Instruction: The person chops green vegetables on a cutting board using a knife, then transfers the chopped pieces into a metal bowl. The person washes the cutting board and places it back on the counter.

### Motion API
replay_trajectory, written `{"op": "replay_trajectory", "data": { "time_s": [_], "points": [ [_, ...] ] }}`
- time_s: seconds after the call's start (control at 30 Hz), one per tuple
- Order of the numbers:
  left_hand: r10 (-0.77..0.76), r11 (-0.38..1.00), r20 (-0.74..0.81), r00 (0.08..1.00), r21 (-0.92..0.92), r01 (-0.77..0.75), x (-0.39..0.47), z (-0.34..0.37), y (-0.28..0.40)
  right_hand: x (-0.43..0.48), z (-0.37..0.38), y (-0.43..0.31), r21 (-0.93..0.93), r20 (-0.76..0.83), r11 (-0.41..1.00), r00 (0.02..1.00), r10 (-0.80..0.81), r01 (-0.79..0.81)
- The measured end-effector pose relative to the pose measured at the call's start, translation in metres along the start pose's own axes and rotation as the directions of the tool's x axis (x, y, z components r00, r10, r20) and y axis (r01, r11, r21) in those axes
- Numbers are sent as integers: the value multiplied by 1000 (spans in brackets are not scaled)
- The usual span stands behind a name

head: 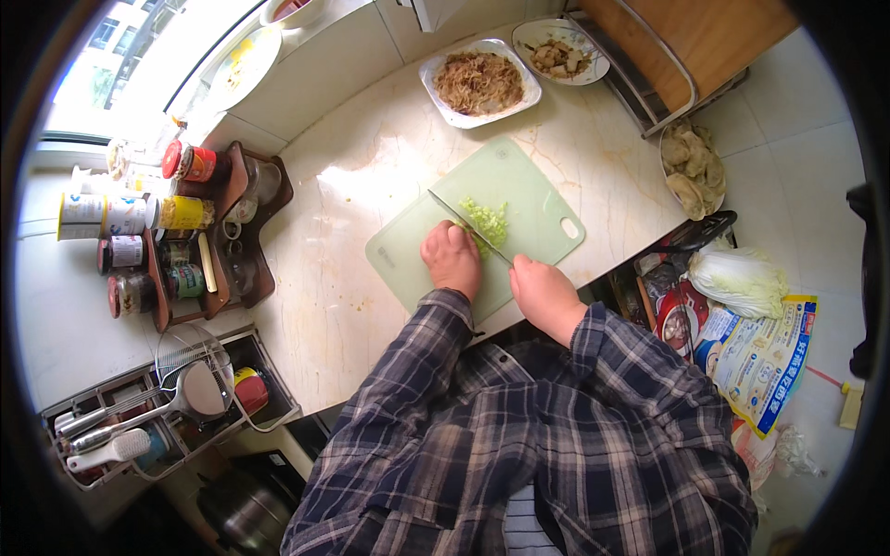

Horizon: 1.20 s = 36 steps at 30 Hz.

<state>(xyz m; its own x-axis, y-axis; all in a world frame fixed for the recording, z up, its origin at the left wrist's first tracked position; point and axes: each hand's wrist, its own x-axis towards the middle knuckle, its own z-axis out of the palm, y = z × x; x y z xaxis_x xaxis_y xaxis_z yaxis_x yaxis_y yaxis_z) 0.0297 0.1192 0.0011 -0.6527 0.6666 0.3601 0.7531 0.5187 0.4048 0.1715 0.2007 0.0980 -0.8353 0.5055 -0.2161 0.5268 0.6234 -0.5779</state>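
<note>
A pale green plastic cutting board [532, 184] lies slantwise on the marble-look counter. On it rests a small heap of chopped light green vegetable [490, 221]. My right hand [546, 295] grips the handle of a kitchen knife [455, 214], whose blade runs to the upper left across the board, edge down beside the heap. My left hand [452, 258] has its fingers curled close against the blade's near side, pressing on a bit of the same vegetable; most of that piece is hidden under the fingers.
Behind the board stand a foil tray of shredded food [480, 83] and a plate of diced food [558, 55]. A wooden spice rack with jars [215, 257] is at the left, above a wire utensil rack [174, 445]. Dumplings [692, 167] and a napa cabbage [738, 281] are at the right.
</note>
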Motion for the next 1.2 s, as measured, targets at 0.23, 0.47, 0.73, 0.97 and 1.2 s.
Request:
{"op": "replay_trajectory", "data": {
  "time_s": [0.23, 0.47, 0.73, 0.97, 1.2],
  "points": [
    [-6, 1000, 30, 1000, -16, 7, 0, 1, -1, 21, 8, -3, -74, 92, 997, 996, 6, 1],
    [-6, 991, -17, 1000, -137, 4, -3, 1, -5, 13, 6, 7, 46, -85, 998, 996, 40, -36],
    [-29, 995, 21, 999, -92, 31, -3, 1, -3, 4, 1, -5, -38, 60, 999, 998, -7, 9],
    [-12, 997, 21, 1000, -79, 13, -3, 2, -3, 17, 15, -12, -102, 91, 994, 995, 32, -23],
    [-16, 986, -71, 997, -165, 4, -4, 4, -6, 12, 11, 1, 103, -69, 994, 997, 43, -36]
  ]
}}
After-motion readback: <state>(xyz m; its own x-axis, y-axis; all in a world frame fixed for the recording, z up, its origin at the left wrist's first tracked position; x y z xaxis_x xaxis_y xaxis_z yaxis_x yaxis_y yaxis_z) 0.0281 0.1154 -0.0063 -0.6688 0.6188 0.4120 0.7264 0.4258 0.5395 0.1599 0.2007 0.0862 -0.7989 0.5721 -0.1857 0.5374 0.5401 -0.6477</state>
